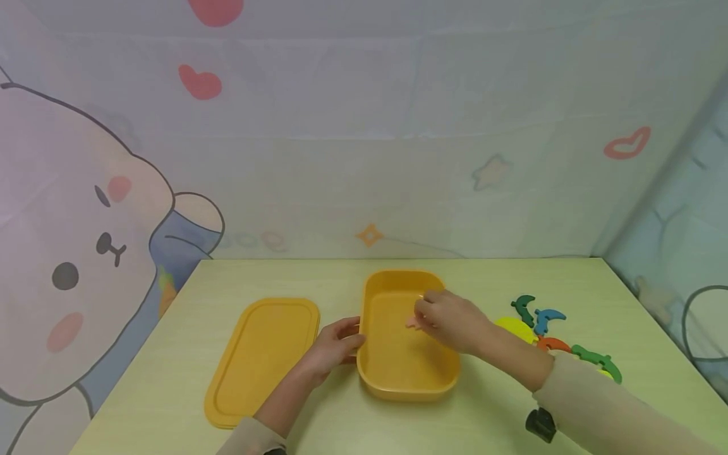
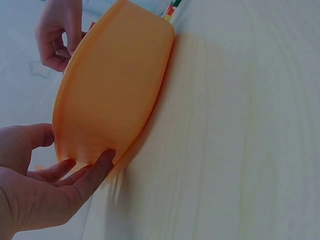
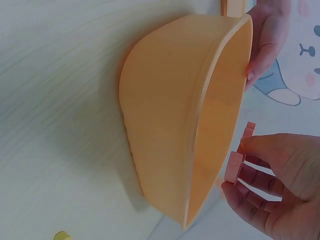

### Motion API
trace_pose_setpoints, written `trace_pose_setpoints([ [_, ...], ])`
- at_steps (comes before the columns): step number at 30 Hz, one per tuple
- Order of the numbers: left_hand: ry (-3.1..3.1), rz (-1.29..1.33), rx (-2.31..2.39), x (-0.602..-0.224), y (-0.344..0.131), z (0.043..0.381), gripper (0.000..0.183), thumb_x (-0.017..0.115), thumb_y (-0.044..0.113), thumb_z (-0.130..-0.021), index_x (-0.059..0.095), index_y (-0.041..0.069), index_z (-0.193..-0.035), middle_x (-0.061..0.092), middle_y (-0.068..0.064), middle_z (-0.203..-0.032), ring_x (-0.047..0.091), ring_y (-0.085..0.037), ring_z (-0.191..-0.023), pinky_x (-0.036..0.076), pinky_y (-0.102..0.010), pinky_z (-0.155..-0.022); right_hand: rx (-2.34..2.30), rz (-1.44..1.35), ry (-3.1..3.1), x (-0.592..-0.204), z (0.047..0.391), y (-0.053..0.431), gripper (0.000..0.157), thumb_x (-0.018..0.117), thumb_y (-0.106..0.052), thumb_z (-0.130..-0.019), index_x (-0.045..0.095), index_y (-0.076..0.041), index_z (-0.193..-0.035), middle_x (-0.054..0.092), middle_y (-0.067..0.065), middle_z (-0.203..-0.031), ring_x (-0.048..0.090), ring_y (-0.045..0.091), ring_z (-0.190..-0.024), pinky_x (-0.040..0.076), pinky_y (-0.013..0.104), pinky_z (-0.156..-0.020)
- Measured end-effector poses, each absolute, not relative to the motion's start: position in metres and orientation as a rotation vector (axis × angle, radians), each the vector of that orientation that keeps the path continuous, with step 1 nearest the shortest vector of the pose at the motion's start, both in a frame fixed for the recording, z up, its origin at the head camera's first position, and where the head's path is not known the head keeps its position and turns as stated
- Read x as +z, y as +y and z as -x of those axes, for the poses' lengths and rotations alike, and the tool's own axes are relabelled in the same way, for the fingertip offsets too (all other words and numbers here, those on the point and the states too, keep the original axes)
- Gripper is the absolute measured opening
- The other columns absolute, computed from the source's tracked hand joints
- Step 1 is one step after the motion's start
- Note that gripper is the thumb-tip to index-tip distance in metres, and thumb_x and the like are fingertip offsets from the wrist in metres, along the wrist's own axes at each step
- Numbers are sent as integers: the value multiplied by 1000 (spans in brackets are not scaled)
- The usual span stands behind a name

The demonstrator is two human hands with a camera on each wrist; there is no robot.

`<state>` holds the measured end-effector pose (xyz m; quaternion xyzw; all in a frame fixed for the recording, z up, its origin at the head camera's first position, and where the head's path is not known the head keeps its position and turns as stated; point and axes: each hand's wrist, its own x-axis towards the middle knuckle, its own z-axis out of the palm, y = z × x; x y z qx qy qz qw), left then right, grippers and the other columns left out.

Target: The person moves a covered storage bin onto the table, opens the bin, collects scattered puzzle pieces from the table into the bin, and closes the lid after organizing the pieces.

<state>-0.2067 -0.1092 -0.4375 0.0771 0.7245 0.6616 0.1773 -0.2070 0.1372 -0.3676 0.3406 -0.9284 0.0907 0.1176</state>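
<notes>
A deep yellow-orange plastic container [image 1: 409, 393] with rounded corners stands on the table, its open top facing up. My left hand [image 1: 331, 347] grips its left side, thumb at the rim and fingers spread on the outer wall, as the left wrist view shows. Over the container's right half, my right hand [image 1: 452, 321] pinches a small pink toy piece [image 3: 233, 167] between thumb and fingers. In the right wrist view that piece has thick, blocky ends, and the fingers cover its middle.
A flat yellow-orange lid [image 1: 264, 360] lies left of the container. Right of it are a dark green piece [image 1: 524, 309], a blue piece [image 1: 548, 320], a yellow disc [image 1: 514, 327], an orange-red piece [image 1: 553, 344] and a green piece [image 1: 594, 358]. A printed cloth [image 1: 341, 158] hangs behind.
</notes>
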Motion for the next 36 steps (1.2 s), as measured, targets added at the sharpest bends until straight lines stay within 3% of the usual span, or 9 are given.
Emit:
trace_pose_setpoints([
  [23,2049,-211,1881,-440,-108,209,51,52,11,-92,36,-4,-137,45,-26,-133,54,-33,-109,53,-40,-81,280,-1098,-2676,-373,205,120,19,67,-31,-83,60,-15,-75,43,-5,-68,40,11,-61,33,16,-47],
  [36,2070,-196,1865,-439,-108,206,50,51,10,-92,36,-4,-137,45,-26,-132,55,-32,-107,54,-39,-80,277,-1138,-2660,-375,199,115,18,67,-31,-83,61,-15,-77,45,-5,-69,40,12,-62,34,17,-51],
])
